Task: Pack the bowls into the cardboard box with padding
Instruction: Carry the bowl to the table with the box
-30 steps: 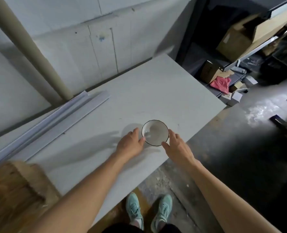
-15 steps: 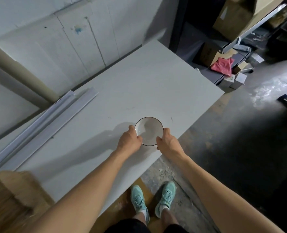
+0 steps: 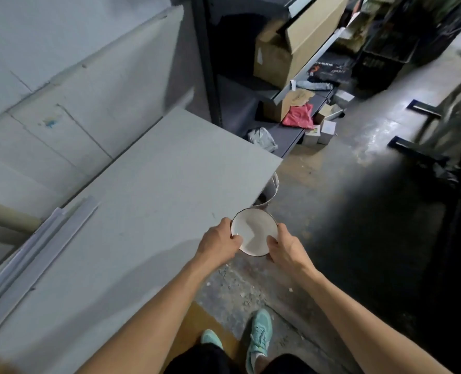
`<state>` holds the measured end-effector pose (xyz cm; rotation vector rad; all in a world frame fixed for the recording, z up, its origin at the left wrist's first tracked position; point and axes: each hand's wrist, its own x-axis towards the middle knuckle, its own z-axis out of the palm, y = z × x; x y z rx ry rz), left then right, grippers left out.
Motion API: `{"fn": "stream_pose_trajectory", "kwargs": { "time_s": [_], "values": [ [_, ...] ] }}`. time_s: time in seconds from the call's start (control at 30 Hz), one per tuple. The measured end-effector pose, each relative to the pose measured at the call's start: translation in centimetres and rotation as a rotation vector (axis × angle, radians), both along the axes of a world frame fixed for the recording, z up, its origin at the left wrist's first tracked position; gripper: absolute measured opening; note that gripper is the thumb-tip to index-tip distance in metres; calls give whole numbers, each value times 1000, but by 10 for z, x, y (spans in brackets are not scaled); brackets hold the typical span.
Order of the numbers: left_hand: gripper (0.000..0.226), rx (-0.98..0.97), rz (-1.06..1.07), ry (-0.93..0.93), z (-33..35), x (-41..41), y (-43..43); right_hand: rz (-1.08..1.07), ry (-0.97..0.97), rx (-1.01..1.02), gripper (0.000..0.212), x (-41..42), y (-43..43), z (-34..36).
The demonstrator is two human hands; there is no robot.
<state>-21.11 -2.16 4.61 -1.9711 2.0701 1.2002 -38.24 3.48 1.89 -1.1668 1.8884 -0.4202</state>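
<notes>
Nearest: teal shoes [image 3: 259, 336] on a rough concrete floor, with a brown flat sheet [image 3: 194, 317] by the left foot, probably cardboard. Both bare forearms reach forward.

The left hand [image 3: 217, 245] grips the bowl's left rim. Its thumb is hooked over the edge onto the inside and its fingers curl beneath, out of sight. The right hand [image 3: 287, 251] grips the near-right rim the same way, thumb on the inner wall.

The bowl [image 3: 255, 229] is white with a dark rim, empty and roughly level. It is in the air just off the near-right edge of the grey table [image 3: 143, 206], over bare floor and resting on nothing.

My read of the step: carrying the bowl to the packing box. It has no padding round it and concrete below, so a drop likely breaks it.
- Use both hands, with fingers under the base and not just a rim pinch.
- Hold it level and close to the body.
- Watch the footing: there is grit on the floor and a metal bucket [image 3: 271, 188] under the table corner just beyond.

On the table at left lie long pale strips [image 3: 37, 252], with a cardboard tube [image 3: 8, 220] by the wall. Farther off is shelving with a grey bag [image 3: 261, 137], a pink cloth [image 3: 298, 118], small white boxes [image 3: 324, 128] and a large open cardboard box [image 3: 286, 49] higher up.

I cannot tell if that is the box to pack, and no padding is in view. Find the box and line it first, then set the bowl in base down.
</notes>
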Motion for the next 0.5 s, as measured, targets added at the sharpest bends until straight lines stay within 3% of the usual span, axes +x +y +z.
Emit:
{"fn": "stream_pose_trajectory", "kwargs": {
  "time_s": [0.1,0.5],
  "values": [
    [29,-7,-87,19,6,-47,-2,-78,5,18,11,-48,8,7],
    [35,37,-344,171,22,-196,-47,-473,-54,-53,21,-174,17,25]
  ]
}}
